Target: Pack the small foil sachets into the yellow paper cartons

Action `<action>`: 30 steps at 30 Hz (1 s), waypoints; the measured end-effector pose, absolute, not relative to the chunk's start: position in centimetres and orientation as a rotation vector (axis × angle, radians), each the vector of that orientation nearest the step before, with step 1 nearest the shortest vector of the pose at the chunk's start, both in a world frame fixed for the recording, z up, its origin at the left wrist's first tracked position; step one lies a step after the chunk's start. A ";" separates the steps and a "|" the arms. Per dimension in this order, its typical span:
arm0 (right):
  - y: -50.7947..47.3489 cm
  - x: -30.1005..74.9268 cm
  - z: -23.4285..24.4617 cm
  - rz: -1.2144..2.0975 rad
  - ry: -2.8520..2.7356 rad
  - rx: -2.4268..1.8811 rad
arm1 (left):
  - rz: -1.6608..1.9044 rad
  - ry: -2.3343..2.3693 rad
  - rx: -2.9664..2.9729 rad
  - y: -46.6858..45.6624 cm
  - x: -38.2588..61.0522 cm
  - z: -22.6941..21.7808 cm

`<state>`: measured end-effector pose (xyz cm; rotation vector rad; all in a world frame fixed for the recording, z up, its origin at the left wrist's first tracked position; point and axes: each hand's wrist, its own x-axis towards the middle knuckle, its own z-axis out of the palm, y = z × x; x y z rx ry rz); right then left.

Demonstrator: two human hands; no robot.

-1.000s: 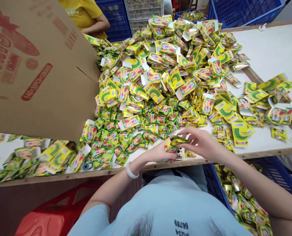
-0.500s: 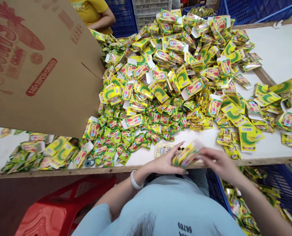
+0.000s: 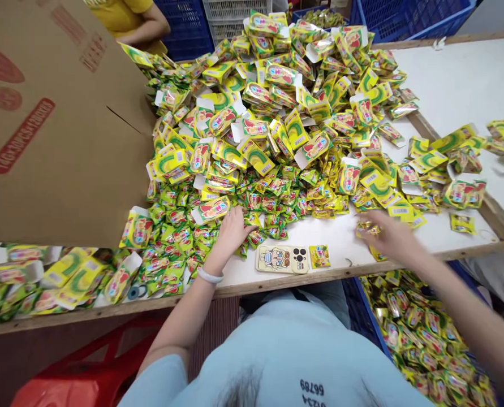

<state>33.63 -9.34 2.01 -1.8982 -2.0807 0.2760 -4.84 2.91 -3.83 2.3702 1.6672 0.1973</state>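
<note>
A big heap of small yellow-green sachets and folded cartons (image 3: 277, 113) covers the white table (image 3: 459, 85). My left hand (image 3: 230, 232) reaches into the near edge of the heap, fingers bent over loose sachets. My right hand (image 3: 385, 232) is blurred by motion over sachets at the right, near the table's front edge; its fingers seem to close on a sachet (image 3: 367, 228). A phone in a cartoon case (image 3: 282, 259) and a single sachet (image 3: 319, 255) lie between my hands.
A large brown cardboard box (image 3: 56, 130) stands at the left on the table. A blue crate (image 3: 425, 339) full of filled packs sits below the table at the right. A red stool (image 3: 65, 379) is at lower left. Another person in yellow (image 3: 128, 17) sits across.
Both hands held one carton together near my body. Now the carton is gone from them and the hands have spread apart, the left into the heap, the right out to the sachets.
</note>
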 end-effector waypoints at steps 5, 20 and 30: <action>-8.9 26.1 -3.5 0.728 -2.376 -1.944 | 0.305 1.608 2.333 2.4 -5.5 -3.0; -9.3 17.0 -1.6 1.385 -0.866 -1.334 | 0.925 1.335 1.529 -3.6 -0.8 -2.8; -9.1 13.5 -3.1 1.233 -0.884 -1.381 | 1.085 1.155 1.128 -6.0 1.1 -2.5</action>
